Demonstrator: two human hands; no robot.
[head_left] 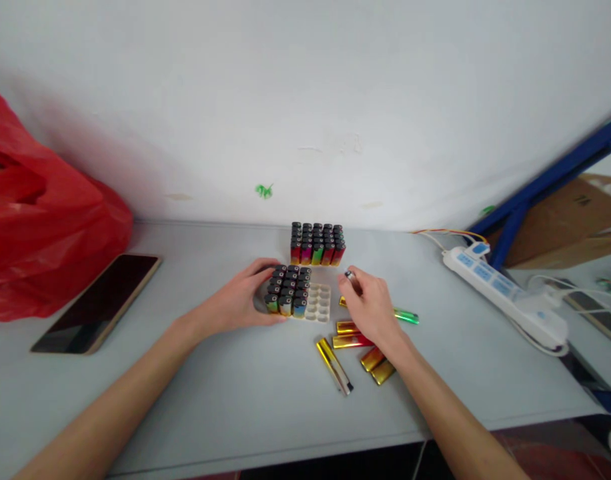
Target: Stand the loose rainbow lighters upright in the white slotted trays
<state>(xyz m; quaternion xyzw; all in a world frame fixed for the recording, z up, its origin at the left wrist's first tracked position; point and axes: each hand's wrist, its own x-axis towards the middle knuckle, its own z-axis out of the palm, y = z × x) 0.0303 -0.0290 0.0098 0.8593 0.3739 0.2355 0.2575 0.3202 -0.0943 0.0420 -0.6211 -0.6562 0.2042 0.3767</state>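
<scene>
My left hand (250, 293) is curled round the left side of a white plastic tray (317, 312). Upright lighters (287, 288) with black tops fill the tray's left columns, and round holes show in its right part. Just right of the tray, my right hand (369, 303) pinches a lighter, of which only the metal top (349, 274) shows above the fingers. Under and beside this hand lie several loose lighters in shiny gold, red and green, partly hidden by it. One gold lighter (333, 365) lies slanted nearer the table's front.
Behind the tray, a full block of upright lighters (317, 244) stands near the wall. A phone (98, 303) and a red plastic bag (40, 227) are at the left. At the right lie a white power strip (505, 297) with cables and a cardboard box (560, 220) behind a blue frame.
</scene>
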